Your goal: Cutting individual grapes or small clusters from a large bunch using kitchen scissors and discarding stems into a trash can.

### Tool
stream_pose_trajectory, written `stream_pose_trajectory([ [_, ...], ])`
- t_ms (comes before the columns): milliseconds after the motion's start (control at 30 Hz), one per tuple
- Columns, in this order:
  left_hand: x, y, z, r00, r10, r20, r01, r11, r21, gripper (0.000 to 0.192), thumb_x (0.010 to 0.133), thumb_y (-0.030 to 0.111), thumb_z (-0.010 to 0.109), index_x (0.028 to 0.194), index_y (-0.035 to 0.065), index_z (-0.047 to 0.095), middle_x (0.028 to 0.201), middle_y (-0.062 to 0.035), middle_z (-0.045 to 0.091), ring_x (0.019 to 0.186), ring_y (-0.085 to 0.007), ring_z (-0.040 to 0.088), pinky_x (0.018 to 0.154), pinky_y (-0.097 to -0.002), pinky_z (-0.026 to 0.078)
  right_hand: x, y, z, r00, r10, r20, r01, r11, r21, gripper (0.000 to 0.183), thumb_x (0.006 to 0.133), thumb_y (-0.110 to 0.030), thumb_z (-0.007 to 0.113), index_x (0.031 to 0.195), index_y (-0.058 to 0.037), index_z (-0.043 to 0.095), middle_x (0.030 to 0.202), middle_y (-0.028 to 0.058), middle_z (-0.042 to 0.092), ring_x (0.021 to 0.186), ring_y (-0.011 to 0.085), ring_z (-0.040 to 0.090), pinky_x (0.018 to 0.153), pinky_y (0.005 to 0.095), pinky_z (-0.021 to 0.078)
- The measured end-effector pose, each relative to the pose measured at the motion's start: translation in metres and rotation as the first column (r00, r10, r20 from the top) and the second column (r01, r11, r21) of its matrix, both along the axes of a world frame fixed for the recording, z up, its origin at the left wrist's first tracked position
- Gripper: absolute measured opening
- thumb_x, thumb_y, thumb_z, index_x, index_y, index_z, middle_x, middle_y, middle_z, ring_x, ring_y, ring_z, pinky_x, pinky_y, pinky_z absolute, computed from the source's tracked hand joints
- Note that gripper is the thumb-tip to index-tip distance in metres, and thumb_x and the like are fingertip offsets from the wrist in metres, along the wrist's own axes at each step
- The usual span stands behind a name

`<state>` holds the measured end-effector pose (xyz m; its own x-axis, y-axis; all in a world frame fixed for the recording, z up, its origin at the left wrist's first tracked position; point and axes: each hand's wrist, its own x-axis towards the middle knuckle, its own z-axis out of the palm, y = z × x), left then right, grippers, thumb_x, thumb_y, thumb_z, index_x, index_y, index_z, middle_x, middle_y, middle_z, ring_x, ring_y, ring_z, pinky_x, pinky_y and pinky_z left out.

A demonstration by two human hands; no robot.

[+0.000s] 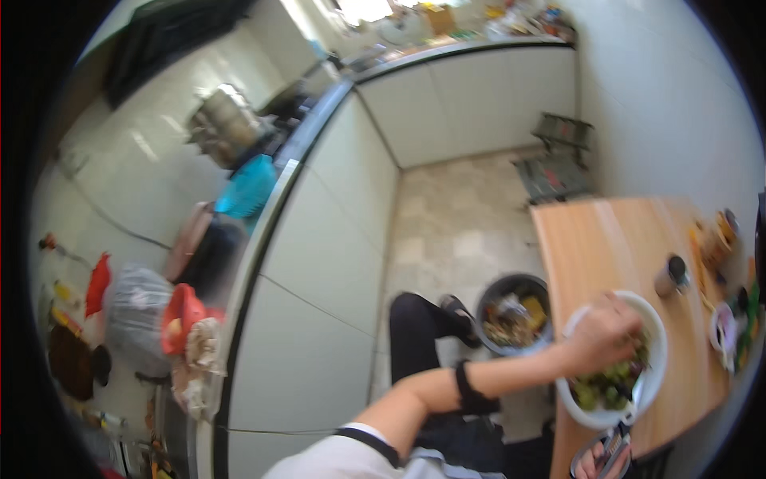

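My left hand (607,329) is over a white bowl (657,359) on the wooden table, its fingers bent downward. Motion blur hides whether anything is between them. Inside the bowl lie green and dark pieces (610,386) that look like grapes. At the bottom edge of the view, my right hand (601,462) grips the handles of a pair of scissors (619,440). Their blades point up across the bowl's near right rim.
A bucket of scraps (516,317) stands on the floor beside the table (604,245). A dark-lidded container (670,275) is beyond the bowl. Folding stools (553,176) stand by the wall. A counter with a turquoise basket (248,188) runs along the left.
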<state>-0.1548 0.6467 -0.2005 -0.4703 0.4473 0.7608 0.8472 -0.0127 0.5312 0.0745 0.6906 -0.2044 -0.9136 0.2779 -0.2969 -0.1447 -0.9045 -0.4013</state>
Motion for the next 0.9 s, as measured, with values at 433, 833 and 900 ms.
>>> stream_pose_trajectory([
  [433, -0.062, -0.131, -0.113, 0.843, 0.537, 0.043, -0.454, 0.751, -0.479, 0.03, 0.07, 0.021, 0.069, 0.096, 0.0086, 0.059, 0.093, -0.0059, 0.061, 0.091, -0.0234, 0.055, 0.084, -0.035, 0.038, 0.01, -0.02, -0.012, 0.984, 0.024, 0.176, -0.033, 0.998, 0.05, 0.066, 0.083, -0.066, 0.034, 0.073, -0.0024, 0.047, 0.045, 0.0007, 0.033, 0.035, 0.0088, 0.029, 0.032, 0.018, 0.0262],
  [833, -0.028, -0.153, -0.121, 0.894, 0.448, 0.0, -0.352, 0.702, -0.619, 0.047, 0.06, 0.023, 0.077, 0.102, 0.0164, 0.056, 0.13, -0.0081, 0.038, 0.122, -0.0299, 0.032, 0.103, -0.0512, 0.019, 0.008, -0.041, -0.004, 0.974, 0.027, 0.224, -0.074, 0.975, 0.208, 0.07, 0.082, -0.07, 0.03, 0.072, -0.0024, 0.045, 0.043, 0.0029, 0.033, 0.033, 0.0109, 0.03, 0.031, 0.0193, 0.0279],
  [900, -0.036, -0.151, -0.14, 0.911, 0.411, -0.031, -0.339, 0.704, -0.625, 0.051, 0.061, 0.024, 0.076, 0.106, 0.0167, 0.054, 0.13, -0.0075, 0.037, 0.124, -0.0297, 0.03, 0.103, -0.0523, 0.018, 0.003, -0.04, -0.002, 0.972, -0.001, 0.234, -0.043, 0.982, 0.185, 0.07, 0.08, -0.071, 0.031, 0.072, -0.0026, 0.044, 0.043, 0.0031, 0.033, 0.032, 0.0108, 0.03, 0.031, 0.0191, 0.0279],
])
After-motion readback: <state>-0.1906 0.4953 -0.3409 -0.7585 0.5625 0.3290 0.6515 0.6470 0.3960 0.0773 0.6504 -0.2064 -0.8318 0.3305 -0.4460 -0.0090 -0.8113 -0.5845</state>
